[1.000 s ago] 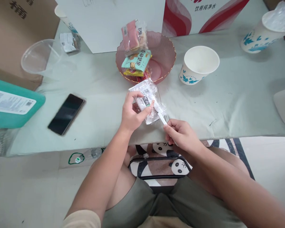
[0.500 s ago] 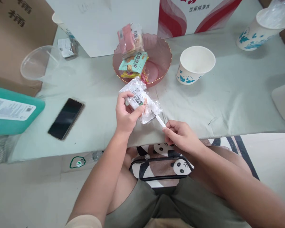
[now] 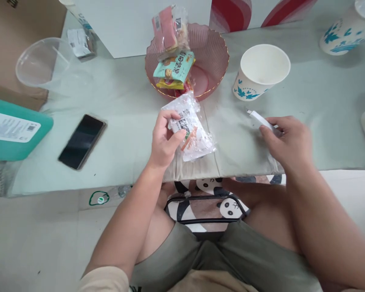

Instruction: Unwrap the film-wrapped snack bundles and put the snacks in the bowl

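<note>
My left hand (image 3: 167, 140) pinches a clear and white snack packet (image 3: 197, 142) with dark print and an orange picture, held above the front of the table. In my right hand (image 3: 288, 142) is a white utility knife (image 3: 261, 119), its short blade pointing up and left, apart from the packet. Just behind the packet stands a pink glass bowl (image 3: 213, 48) with a gold wavy rim. It holds several wrapped snacks, among them a teal packet (image 3: 174, 67) and a pink one (image 3: 164, 30). Behind the knife is a white paper cup (image 3: 255, 81) with blue leaves.
A phone (image 3: 82, 141) lies on the left of the cloth-covered table (image 3: 124, 121). Around it are a teal jug (image 3: 18, 150), a clear plastic bowl (image 3: 45, 61) and a small wrapped item (image 3: 80, 42). At the back stands a white box (image 3: 121, 24); another paper cup (image 3: 343, 34) is far right.
My right hand has drawn the knife away from the packet to the right and slightly up. My left hand keeps the packet nearly in place. The view has tilted down a little.
</note>
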{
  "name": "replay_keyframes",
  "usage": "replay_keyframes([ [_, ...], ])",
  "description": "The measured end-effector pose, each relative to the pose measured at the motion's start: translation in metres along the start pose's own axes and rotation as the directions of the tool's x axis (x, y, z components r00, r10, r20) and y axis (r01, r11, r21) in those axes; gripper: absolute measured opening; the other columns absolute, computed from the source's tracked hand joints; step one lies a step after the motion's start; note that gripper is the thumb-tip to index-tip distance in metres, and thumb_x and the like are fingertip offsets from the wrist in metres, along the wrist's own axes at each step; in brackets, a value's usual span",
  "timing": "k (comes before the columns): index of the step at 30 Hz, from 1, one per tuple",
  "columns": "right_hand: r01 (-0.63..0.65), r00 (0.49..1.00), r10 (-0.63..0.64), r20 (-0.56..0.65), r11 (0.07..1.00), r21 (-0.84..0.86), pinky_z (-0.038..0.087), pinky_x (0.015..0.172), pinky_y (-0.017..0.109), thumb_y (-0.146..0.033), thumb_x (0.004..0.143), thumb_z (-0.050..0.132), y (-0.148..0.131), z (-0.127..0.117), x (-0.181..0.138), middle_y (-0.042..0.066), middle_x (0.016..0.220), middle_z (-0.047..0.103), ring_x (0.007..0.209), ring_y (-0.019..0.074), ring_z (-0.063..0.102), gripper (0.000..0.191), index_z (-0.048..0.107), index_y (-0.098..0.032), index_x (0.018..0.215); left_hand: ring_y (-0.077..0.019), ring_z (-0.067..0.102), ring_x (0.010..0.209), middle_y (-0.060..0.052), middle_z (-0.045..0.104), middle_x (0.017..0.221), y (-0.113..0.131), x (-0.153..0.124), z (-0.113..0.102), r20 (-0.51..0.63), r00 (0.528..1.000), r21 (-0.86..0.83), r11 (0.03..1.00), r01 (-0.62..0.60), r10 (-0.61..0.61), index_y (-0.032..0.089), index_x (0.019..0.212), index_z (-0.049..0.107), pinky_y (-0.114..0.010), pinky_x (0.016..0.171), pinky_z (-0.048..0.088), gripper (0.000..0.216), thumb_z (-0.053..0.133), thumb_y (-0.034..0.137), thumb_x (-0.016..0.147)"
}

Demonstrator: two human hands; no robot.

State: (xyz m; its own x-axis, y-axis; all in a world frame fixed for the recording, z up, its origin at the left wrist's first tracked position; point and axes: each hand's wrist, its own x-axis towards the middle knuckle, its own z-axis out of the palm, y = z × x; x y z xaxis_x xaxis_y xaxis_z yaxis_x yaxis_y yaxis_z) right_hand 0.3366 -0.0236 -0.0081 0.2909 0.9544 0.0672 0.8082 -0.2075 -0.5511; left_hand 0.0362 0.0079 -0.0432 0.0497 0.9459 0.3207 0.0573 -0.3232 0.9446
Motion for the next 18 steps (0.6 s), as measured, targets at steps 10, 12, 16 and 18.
replay_keyframes([
  [10, -0.127, 0.979, 0.09, -0.185, 0.972, -0.2, 0.039, 0.1, 0.066, -0.027, 0.081, 0.07, 0.027, 0.002, 0.013, 0.02, 0.115, 0.072, 0.115, 0.0432, 0.06, 0.024, 0.076, -0.021, 0.103, -0.01, 0.048, 0.061, 0.0, 0.055, 0.093, 0.012, -0.008, 0.009, 0.169, 0.982, 0.011, 0.996, 0.086, -0.087, 0.028, 0.104, 0.055, -0.025, 0.052, 0.043, 0.025, 0.059, 0.021, 0.08],
  [12, -0.009, 0.976, -0.001, -0.218, 0.999, -0.045, 0.044, 0.102, 0.061, -0.029, 0.082, 0.067, 0.013, 0.007, 0.005, 0.019, 0.113, 0.072, 0.114, 0.0379, 0.064, 0.027, 0.073, -0.019, 0.106, -0.0101, 0.049, 0.062, -0.001, 0.056, 0.097, 0.012, -0.01, 0.01, 0.192, 0.975, 0.032, 0.994, 0.108, -0.112, 0.028, 0.106, 0.054, -0.025, 0.053, 0.045, 0.026, 0.058, 0.021, 0.081],
  [16, 0.423, 0.896, -0.442, -0.037, 0.826, 0.374, 0.054, 0.087, 0.043, -0.039, 0.088, 0.062, -0.023, 0.024, -0.024, 0.01, 0.103, 0.073, 0.096, 0.0252, 0.069, 0.031, 0.066, -0.021, 0.113, -0.012, 0.055, 0.073, -0.002, 0.057, 0.104, 0.011, -0.011, 0.013, 0.23, 0.964, 0.087, 0.989, 0.12, -0.137, 0.027, 0.107, 0.054, -0.025, 0.062, 0.051, 0.024, 0.06, 0.023, 0.084],
  [18, 0.508, 0.815, -0.578, 0.047, 0.751, 0.421, 0.055, 0.086, 0.041, -0.041, 0.087, 0.067, -0.039, 0.034, -0.037, 0.009, 0.105, 0.073, 0.097, 0.0251, 0.069, 0.035, 0.064, -0.021, 0.116, -0.0141, 0.059, 0.083, -0.003, 0.058, 0.108, 0.011, -0.011, 0.016, 0.228, 0.965, 0.091, 0.989, 0.115, -0.133, 0.026, 0.106, 0.054, -0.025, 0.067, 0.054, 0.022, 0.06, 0.025, 0.085],
])
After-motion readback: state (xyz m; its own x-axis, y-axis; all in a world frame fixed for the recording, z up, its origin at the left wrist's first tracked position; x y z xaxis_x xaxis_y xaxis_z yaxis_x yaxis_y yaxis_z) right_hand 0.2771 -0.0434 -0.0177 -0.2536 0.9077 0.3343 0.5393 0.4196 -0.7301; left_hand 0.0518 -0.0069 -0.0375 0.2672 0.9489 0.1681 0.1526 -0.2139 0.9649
